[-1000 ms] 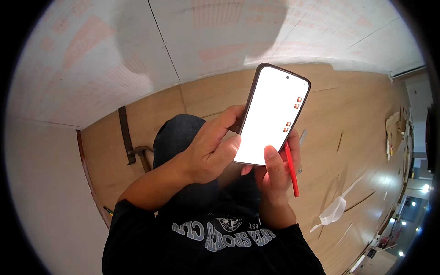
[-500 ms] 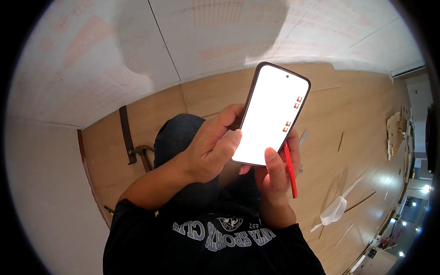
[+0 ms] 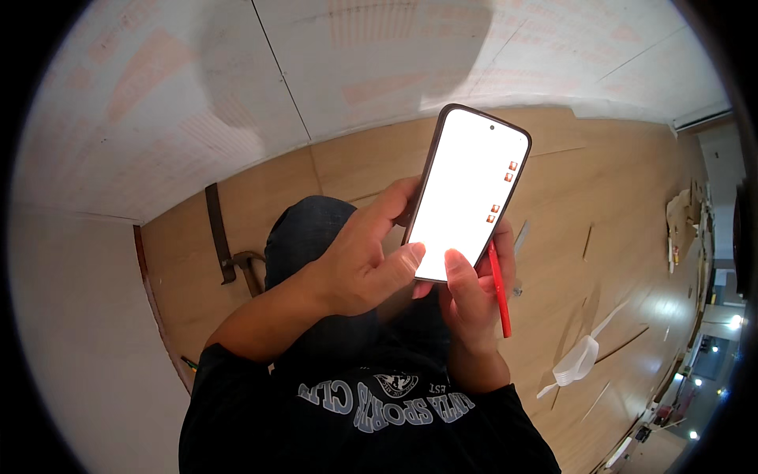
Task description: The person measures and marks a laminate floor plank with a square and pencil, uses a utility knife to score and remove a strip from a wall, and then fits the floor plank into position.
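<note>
The left hand [image 3: 357, 265] and right hand [image 3: 474, 306] grasp the phone [image 3: 466, 189], and the red stick [image 3: 500, 292] tucked in the right could drop if its fingers loosen.

The head view looks steeply down from the person's head through a wide fisheye lens, upright, with the shirt [image 3: 371, 450] filling the lower edge close by. It faces the left hand [image 3: 367, 257], the right hand [image 3: 474, 304] and the phone [image 3: 470, 189], all near the lens around mid-picture. Farther off, the floor [image 3: 624, 197] spreads behind them, and the wall [image 3: 379, 63] bends across the top.
</note>
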A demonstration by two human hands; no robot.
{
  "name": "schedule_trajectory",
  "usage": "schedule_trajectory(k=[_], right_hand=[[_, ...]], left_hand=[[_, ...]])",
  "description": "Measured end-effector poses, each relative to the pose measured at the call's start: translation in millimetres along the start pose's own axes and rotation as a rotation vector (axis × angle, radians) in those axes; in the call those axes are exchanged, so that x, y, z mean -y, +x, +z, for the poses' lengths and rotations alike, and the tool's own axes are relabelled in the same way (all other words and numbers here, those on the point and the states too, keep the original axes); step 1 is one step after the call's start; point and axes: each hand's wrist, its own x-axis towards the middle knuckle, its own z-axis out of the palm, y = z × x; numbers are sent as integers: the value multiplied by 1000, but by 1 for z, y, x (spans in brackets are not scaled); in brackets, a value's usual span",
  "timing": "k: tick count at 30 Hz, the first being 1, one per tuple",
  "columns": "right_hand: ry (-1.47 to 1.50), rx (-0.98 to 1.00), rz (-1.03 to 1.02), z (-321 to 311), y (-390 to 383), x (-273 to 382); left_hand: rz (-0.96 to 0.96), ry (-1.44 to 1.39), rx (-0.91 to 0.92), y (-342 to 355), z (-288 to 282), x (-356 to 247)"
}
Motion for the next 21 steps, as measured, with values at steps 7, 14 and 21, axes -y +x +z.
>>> schedule_trajectory(k=[7,14,21], right_hand=[[74,-24,-40,2,-2,0],[106,-2,-5,-1,-2,-4],[111,-38,-39,1,-2,-4]], left_hand=[[-124,160,-5,2,4,-14],[-184,-87,-16,0,2,-12],[-208,15,4,1,3,-14]])
